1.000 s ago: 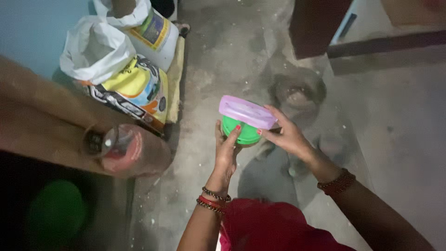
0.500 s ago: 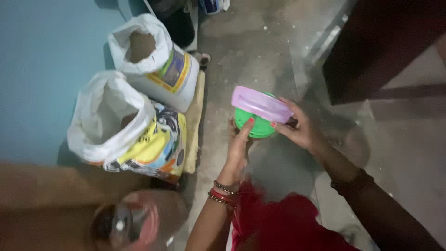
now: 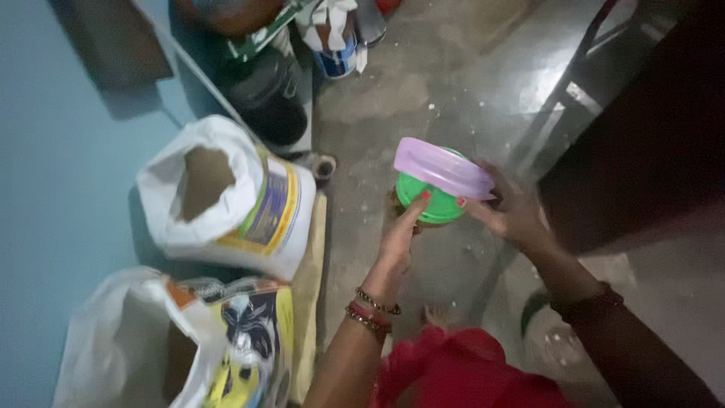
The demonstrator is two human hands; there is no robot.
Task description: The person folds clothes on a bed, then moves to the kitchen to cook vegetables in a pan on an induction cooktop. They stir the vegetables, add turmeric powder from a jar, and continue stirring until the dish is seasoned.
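My left hand [image 3: 399,236] grips a container with a round green lid [image 3: 427,205], thumb on the lid's edge. My right hand [image 3: 507,211] holds a flat purple-lidded container [image 3: 442,168] that rests tilted on top of the green lid. Both hands are held out over the grey concrete floor [image 3: 393,98]. Bangles sit on both wrists. A red garment shows at the bottom of the view.
Two open white printed sacks stand against the blue wall at left: one [image 3: 226,196] with brownish contents, one [image 3: 181,347] nearer. A dark pot [image 3: 264,94] and small cans [image 3: 336,45] stand beyond. Dark furniture [image 3: 649,143] rises at right.
The view has swung forward and left: the sacks slid down the frame, and a blurred glass object at lower left went out of sight. Both hands keep their hold on the two containers.
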